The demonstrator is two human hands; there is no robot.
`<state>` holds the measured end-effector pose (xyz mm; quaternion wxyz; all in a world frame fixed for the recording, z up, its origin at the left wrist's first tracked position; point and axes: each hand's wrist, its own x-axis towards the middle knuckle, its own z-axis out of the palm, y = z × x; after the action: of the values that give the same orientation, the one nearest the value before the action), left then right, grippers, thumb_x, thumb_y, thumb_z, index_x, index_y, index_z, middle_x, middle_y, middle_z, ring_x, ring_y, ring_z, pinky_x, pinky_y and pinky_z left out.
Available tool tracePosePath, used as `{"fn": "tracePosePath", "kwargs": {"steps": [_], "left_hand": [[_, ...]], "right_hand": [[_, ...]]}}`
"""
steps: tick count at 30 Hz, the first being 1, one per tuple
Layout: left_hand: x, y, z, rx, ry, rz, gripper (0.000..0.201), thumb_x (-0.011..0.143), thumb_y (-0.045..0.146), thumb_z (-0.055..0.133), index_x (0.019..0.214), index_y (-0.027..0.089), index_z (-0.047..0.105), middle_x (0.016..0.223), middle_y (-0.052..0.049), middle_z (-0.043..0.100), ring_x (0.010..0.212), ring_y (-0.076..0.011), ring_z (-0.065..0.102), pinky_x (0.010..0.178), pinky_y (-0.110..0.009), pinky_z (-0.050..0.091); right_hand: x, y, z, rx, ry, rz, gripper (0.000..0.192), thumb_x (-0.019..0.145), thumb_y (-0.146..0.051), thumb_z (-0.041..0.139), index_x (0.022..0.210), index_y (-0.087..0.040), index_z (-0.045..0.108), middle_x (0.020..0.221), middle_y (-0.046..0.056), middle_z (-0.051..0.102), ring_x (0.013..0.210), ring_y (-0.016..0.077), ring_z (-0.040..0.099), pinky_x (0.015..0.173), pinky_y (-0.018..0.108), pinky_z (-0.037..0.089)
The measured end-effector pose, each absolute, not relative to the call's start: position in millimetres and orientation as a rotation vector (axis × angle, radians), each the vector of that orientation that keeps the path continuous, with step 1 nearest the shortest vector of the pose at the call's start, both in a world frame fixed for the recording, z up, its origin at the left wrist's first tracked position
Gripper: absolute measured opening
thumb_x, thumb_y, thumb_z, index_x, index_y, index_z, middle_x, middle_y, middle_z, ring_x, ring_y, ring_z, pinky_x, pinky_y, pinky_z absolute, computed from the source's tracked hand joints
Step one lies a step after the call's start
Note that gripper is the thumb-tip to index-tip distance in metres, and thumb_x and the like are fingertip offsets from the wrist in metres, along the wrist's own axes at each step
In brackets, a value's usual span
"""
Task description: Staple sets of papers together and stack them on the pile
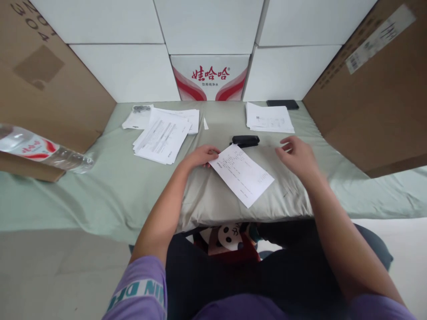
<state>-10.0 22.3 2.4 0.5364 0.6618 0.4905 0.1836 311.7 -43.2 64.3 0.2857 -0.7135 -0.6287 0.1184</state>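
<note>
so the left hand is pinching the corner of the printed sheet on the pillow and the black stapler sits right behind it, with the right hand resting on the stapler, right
Not quite. In the head view the right hand hovers beside the stapler, not on it. The left hand does hold the sheet on the pillow.

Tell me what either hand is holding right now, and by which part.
The left hand holds the printed sheet by its upper left corner, the sheet lying on the pillow. The right hand hovers open beside it, holding nothing.

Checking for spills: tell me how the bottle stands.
Tipped: the clear plastic water bottle lies on its side beside the brown cardboard box.
</note>
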Motion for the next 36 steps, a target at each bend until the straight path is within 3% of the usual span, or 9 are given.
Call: {"fn": "tracePosePath", "kwargs": {"steps": [6,14,21,36], "left_hand": [[-11,23,-2,1.549,1.139,0.487,0.029,0.080,0.025,0.064,0.107,0.015,0.071,0.069,-0.004,0.068,0.048,-0.0118,0.055,0.043,-0.023,0.041],[-9,27,-4,1.538,1.159,0.491,0.032,0.079,0.022,0.066,0.110,0.015,0.070,0.073,-0.006,0.071,0.048,-0.0142,0.059,0.041,-0.024,0.042],[-8,27,-6,1.586,1.164,0.469,0.035,0.080,0.021,0.063,0.115,0.015,0.069,0.079,-0.007,0.072,0.052,-0.0146,0.060,0.043,-0.024,0.042],[-5,23,1,1.632,1.179,0.406,0.039,0.081,0.021,0.058,0.119,0.015,0.067,0.078,-0.004,0.069,0.054,-0.0104,0.056,0.045,-0.020,0.041]], "right_hand": [[249,21,91,-1.583,-1.703,0.297,0.007,0.080,-0.022,0.051,0.080,-0.021,0.058,0.079,0.005,0.066,0.077,0.0201,0.061,0.073,0.034,0.046],[184,116,32,-1.721,-1.784,0.262,0.012,0.084,-0.019,0.050,0.080,-0.019,0.061,0.083,0.009,0.064,0.083,0.0231,0.056,0.079,0.035,0.043],[183,116,16,-1.801,-1.810,0.225,0.014,0.086,-0.026,0.052,0.081,-0.020,0.063,0.083,0.010,0.065,0.078,0.0231,0.055,0.076,0.036,0.044],[179,113,10,-1.953,-1.821,0.166,0.023,0.092,-0.032,0.048,0.090,-0.019,0.066,0.094,0.014,0.068,0.091,0.0265,0.060,0.082,0.037,0.045]]}}
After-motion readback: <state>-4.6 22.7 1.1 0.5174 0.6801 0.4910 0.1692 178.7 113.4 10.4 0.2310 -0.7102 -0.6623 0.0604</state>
